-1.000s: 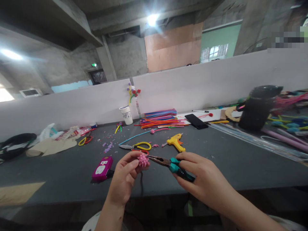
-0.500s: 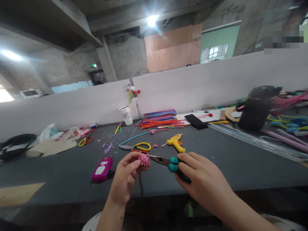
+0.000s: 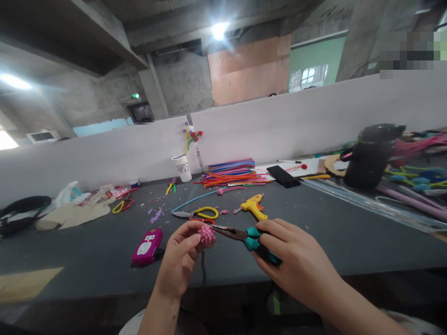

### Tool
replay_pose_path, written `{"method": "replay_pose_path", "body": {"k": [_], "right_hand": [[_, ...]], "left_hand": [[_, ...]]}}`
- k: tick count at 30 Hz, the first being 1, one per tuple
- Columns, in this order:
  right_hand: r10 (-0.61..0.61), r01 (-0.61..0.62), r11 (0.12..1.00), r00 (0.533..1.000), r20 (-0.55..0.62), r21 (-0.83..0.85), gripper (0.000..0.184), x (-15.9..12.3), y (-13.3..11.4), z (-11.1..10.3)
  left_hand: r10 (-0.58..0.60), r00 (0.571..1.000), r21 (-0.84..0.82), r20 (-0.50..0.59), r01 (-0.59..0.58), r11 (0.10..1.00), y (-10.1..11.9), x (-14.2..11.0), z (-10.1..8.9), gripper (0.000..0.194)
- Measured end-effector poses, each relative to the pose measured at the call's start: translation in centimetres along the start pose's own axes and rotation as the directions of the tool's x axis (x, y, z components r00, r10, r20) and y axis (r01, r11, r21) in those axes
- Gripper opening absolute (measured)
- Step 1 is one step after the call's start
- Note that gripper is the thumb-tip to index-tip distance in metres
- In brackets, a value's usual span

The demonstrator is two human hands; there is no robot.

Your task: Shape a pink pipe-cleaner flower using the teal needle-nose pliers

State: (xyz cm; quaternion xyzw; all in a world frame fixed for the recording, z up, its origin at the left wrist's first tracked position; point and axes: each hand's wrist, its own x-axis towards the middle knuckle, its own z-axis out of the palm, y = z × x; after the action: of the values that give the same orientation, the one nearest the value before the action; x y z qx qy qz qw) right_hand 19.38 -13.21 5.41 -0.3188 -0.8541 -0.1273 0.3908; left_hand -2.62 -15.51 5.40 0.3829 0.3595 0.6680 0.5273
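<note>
Between the fingers and thumb of my left hand (image 3: 181, 253) is a pink knobbly ball (image 3: 207, 234), seemingly made of short fuzzy pieces. My right hand (image 3: 289, 249) is wrapped round the teal handles of needle-nose pliers (image 3: 237, 233). The pliers' tips point left and meet the top of the ball; whether they pinch a piece of it I cannot make out. Just beyond my hands lie scissors (image 3: 206, 212) with yellow and red handles and a yellow glue gun (image 3: 254, 206).
A magenta box (image 3: 147, 246) lies left of my hands. Behind are bundled pipe cleaners (image 3: 230, 174), a paper cup (image 3: 182, 168) and a black phone (image 3: 282, 176). A dark jug (image 3: 370, 158) and long clear strips (image 3: 377, 200) are at the right. A white partition (image 3: 272, 125) closes the back.
The pliers' handles have spread slightly wider in my right hand, and the ball is turned a little. Otherwise the view has only shifted slightly.
</note>
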Motion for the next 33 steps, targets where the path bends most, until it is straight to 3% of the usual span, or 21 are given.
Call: {"method": "replay_pose_path", "body": {"k": [9, 14, 28, 33], "right_hand": [[-0.004, 0.004, 1.000, 1.000, 0.005, 0.012, 0.018, 0.03, 0.03, -0.03], [-0.012, 0.012, 1.000, 1.000, 0.004, -0.008, 0.016, -0.07, 0.02, 0.14], [-0.022, 0.022, 1.000, 1.000, 0.000, -0.006, 0.017, -0.08, 0.09, 0.32], [-0.061, 0.060, 0.995, 0.998, -0.012, -0.082, 0.017, -0.11, 0.00, 0.41]], "left_hand": [[0.018, 1.000, 0.006, 0.001, -0.018, 1.000, 0.14, -0.21, -0.02, 0.016], [0.053, 0.998, 0.090, -0.032, -0.050, 0.995, 0.00, -0.32, 0.46, 0.014], [0.027, 0.997, 0.108, -0.074, -0.019, 0.994, -0.10, -0.21, 0.58, 0.015], [0.008, 0.997, 0.107, -0.074, 0.000, 0.994, -0.07, -0.32, 0.82, 0.014]]}}
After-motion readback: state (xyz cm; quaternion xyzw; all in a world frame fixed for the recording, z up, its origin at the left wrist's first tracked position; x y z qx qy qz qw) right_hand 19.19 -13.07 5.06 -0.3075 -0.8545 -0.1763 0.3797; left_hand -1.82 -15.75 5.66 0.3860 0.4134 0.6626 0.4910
